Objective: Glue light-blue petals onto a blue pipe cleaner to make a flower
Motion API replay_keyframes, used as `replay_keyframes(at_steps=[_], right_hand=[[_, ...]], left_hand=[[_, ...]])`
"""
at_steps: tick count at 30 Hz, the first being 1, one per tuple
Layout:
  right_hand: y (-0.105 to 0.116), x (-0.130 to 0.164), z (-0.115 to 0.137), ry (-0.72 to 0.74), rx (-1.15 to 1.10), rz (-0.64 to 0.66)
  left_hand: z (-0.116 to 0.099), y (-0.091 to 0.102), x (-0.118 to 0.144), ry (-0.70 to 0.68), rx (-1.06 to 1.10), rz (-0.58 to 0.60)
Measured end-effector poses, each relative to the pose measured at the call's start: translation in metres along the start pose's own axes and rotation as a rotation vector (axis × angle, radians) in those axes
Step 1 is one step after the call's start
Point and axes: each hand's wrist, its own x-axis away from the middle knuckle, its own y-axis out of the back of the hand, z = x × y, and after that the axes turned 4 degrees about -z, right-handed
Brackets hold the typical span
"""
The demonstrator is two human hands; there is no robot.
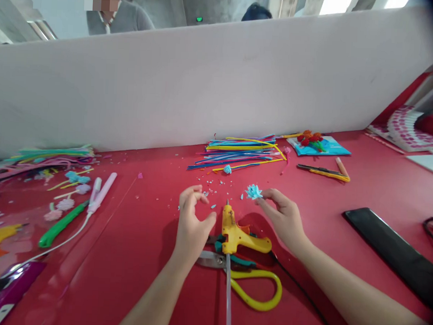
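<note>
My right hand [284,217] pinches a small light-blue fuzzy flower [253,192] between thumb and fingertips, just above the red table [128,254]. My left hand [193,221] hovers to the left of it with fingers curled and tips close together; whether it holds a tiny scrap I cannot tell. Between my hands lies a yellow glue gun [237,233], nozzle pointing away, a clear glue stick [228,295] sticking out of its back. Under the gun lie scissors with yellow-green handles [258,289].
A pile of coloured pipe cleaners [238,153] lies ahead, blue scraps scattered before it. Left: more pipe cleaners [46,157], small flowers, a green cutter [60,226], a white-pink tool [101,192]. Right: a black flat case [394,251], pens [324,172]. A white partition [219,82] closes the far side; a person sits behind it.
</note>
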Motion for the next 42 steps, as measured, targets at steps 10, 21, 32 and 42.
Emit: replay_keyframes(at_steps=[10,21,32,42], right_hand=[[0.001,0.001,0.029,0.299,-0.001,0.210],[0.000,0.009,0.028,0.254,-0.006,0.343],[0.007,0.030,0.051,0.289,-0.044,0.267],[0.006,0.031,0.049,0.271,-0.072,0.282]], left_hand=[[-0.046,0.008,-0.005,0.453,0.596,0.594],[-0.023,0.005,0.010,0.543,0.640,0.557],[-0.011,0.009,0.030,-0.083,0.355,0.335],[-0.013,0.004,0.032,-0.035,0.460,0.275]])
